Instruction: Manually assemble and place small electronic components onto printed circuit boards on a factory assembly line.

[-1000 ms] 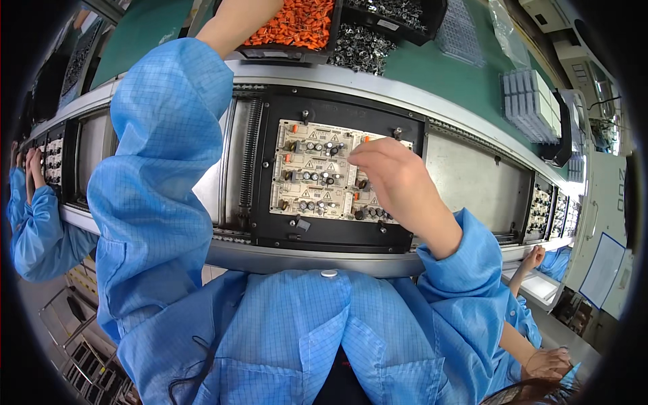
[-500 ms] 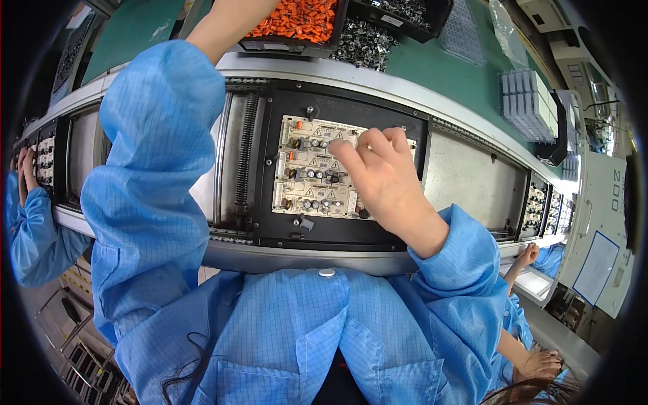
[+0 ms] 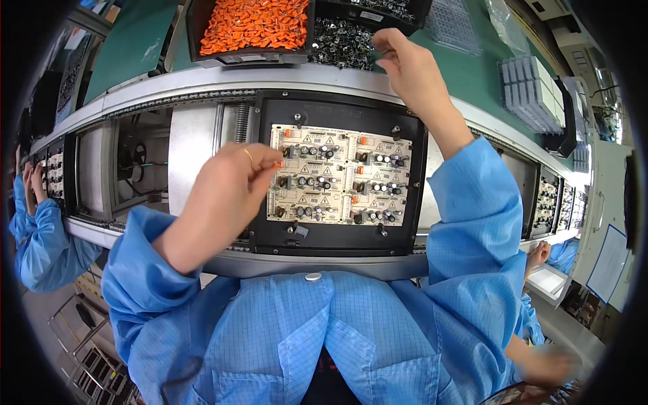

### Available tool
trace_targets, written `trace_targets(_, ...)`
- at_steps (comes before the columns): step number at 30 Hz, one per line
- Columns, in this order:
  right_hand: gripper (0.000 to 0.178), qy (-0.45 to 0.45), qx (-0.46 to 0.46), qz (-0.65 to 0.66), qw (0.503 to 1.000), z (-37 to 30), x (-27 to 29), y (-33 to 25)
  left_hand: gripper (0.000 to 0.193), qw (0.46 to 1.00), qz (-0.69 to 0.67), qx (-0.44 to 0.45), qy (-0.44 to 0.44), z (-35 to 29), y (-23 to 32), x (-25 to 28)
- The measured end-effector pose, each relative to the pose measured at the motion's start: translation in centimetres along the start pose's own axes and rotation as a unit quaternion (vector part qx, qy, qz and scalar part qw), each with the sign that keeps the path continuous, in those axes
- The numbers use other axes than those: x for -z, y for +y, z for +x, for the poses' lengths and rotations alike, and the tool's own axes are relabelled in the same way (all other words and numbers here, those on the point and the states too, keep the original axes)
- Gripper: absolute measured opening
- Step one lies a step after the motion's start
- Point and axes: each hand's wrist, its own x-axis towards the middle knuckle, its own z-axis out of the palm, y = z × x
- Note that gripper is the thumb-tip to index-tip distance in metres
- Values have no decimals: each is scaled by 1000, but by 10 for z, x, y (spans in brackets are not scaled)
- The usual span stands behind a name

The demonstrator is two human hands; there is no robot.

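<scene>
The left hand's point(image 3: 226, 196) fingers are nearly together at an orange part point(image 3: 279, 164) on the board's point(image 3: 339, 196) left edge; I cannot tell whether they grip it. The right hand's point(image 3: 420, 75) fingers are half curled beyond the board's far edge, any hold unclear. Near them are metal clips point(image 3: 341, 46). An orange-filled bin point(image 3: 260, 59) stands beyond the board's far left corner. A black plate point(image 3: 324, 243) carries the board.

Green, flat bench surface point(image 3: 131, 57), far side; pale grey metal cabinet point(image 3: 609, 192), right edge; silver tubular-metal rack point(image 3: 64, 307), lower left.
</scene>
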Motion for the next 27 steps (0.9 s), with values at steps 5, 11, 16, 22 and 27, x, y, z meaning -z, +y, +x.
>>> trace_targets(5, 29, -25, 11, 3, 1000, 7, -13, 5, 15, 999, 39, 19, -8, -23, 6, -14)
trace_targets(11, 29, -19, -38, 28, 999, 6, -13, 12, 17, 996, 86, -36, -13, -28, 5, -27)
trace_targets(16, 25, -42, -83, 92, 991, 4, -5, 25, 17, 991, 112, -66, -17, -27, 6, -31)
trace_targets(22, 23, -52, -102, 182, 977, -5, 4, 50, 16, 987, 143, -66, -28, -28, 7, -36)
trace_targets(27, 22, -49, -124, 186, 973, -15, 15, 38, 16, 982, 170, -71, -29, -30, 8, -36)
